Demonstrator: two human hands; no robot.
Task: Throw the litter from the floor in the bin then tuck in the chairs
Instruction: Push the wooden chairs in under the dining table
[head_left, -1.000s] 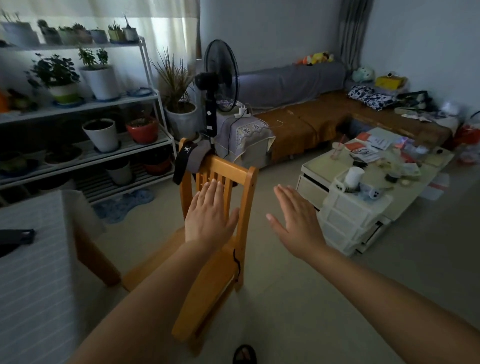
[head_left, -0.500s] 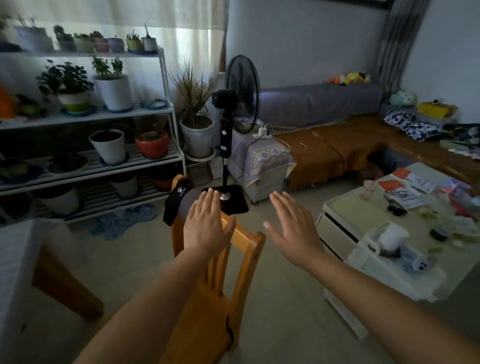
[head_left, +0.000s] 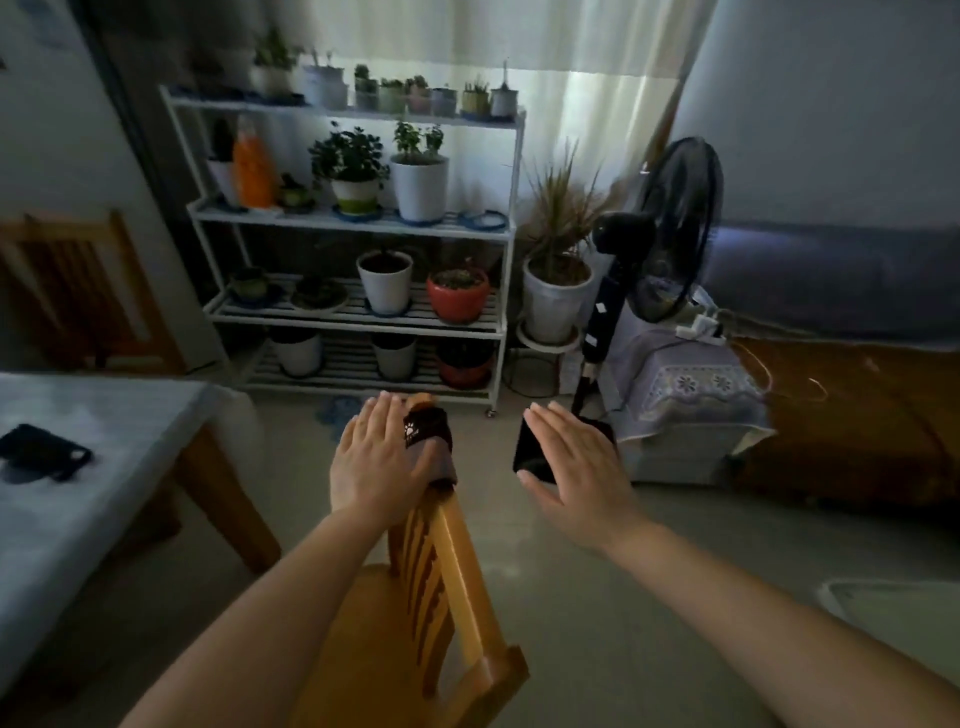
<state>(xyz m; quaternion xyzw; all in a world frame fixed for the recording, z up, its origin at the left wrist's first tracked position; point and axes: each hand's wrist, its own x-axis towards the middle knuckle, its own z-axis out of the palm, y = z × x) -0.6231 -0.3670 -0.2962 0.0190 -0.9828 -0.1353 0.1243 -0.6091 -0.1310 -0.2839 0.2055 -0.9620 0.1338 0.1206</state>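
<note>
Left hand (head_left: 382, 467) flat, fingers spread, on cloth-draped top rail of wooden chair (head_left: 431, 587); right hand (head_left: 574, 470) open, empty, apart, beside table (head_left: 119, 467).

Left hand (head_left: 382, 464) flat on wooden chair (head_left: 436, 582) top rail, touching dark cloth (head_left: 428, 439) draped there; right hand (head_left: 576, 470) spread, empty, right of chair; table (head_left: 98, 467) left of chair.

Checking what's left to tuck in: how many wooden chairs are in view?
2: one chair under the left hand beside the table; another chair far left. Others may be hidden.
</note>
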